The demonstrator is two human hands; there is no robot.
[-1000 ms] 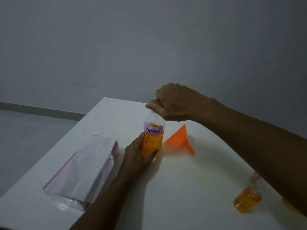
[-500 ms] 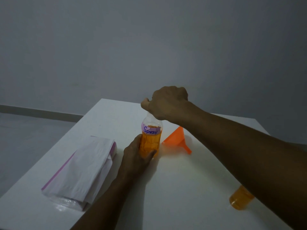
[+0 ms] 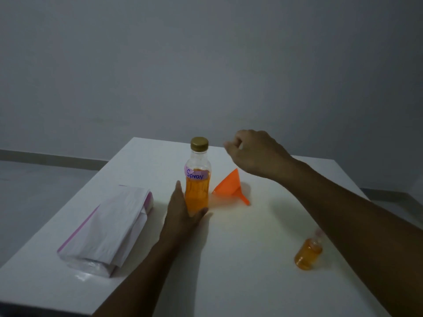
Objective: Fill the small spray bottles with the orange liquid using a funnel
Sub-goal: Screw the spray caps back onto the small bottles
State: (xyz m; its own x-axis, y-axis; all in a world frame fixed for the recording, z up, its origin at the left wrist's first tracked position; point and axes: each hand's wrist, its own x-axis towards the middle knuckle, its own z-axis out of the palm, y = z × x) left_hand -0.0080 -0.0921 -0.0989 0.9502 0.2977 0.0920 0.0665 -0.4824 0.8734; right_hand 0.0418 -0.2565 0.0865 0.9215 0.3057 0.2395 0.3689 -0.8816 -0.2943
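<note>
Orange liquid [image 3: 196, 197] fills one large bottle [image 3: 197, 161] up to its label. That bottle stands upright in the middle of the white bench [image 3: 240, 282], a little toward the far edge. One gold cap [image 3: 199, 143] sits on its neck. One pale purple label [image 3: 196, 174] wraps the shoulder, and the blue handwriting on it reads "Spray".

Two hands are in play. The left hand [image 3: 183, 216] comes in from the near side and grips the large bottle low down, palm against its left side and thumb curled round the near front. The right hand [image 3: 254, 152] hangs in the air just right of the cap and apart from it, fingers curled in, with nothing showing in them.

One orange funnel [image 3: 229, 186] lies on its side just right of the large bottle. Its wide mouth is turned far and left, and its spout points near and right.

One small spray bottle [image 3: 307, 256] is in view at the near right of the bench, well apart from the funnel, with orange liquid inside. Its top is blurred against the right forearm, so I cannot tell how it is closed.

One clear zip bag [image 3: 107, 225] with a pink seal strip lies at the left, white paper folded inside.
</note>
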